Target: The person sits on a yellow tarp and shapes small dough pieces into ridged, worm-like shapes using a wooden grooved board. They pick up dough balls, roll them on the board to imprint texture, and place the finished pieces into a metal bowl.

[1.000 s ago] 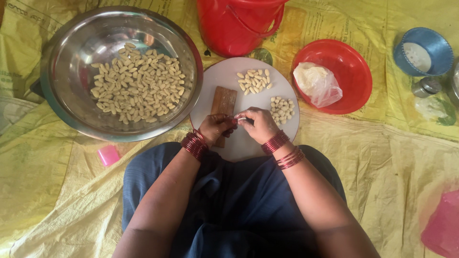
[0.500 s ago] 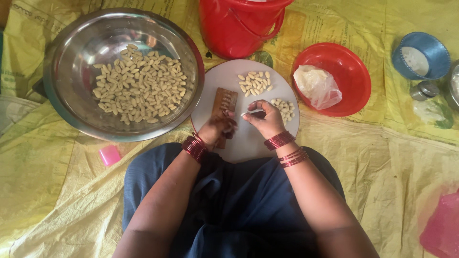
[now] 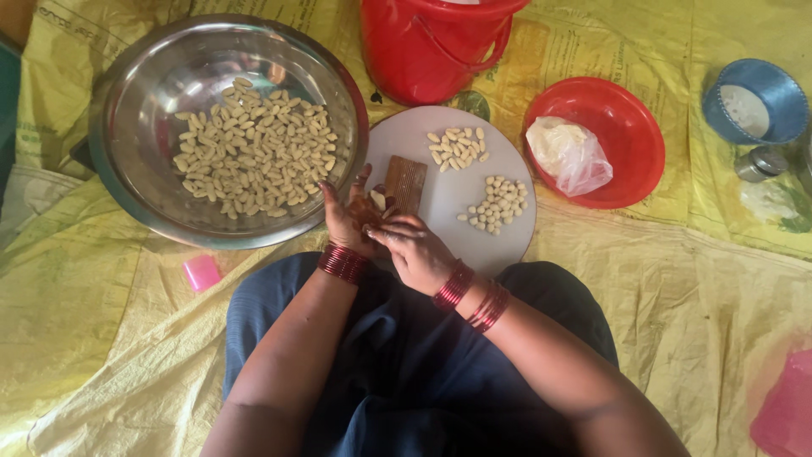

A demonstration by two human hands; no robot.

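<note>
Two hands meet over a white round board's near edge: the left hand [image 3: 348,216] cups one pale nut [image 3: 378,200] in stained fingers, the right hand [image 3: 416,250] pinching at it. Beside them lies a small wooden block [image 3: 406,182]; two nut piles [image 3: 474,173] sit beyond, a steel bowl [image 3: 135,110] of nuts left.

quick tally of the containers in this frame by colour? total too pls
Red: 2, bucket and bowl
Steel: 1, large bowl
Blue: 1, small pot
White: 1, round plate
Total: 5
</note>
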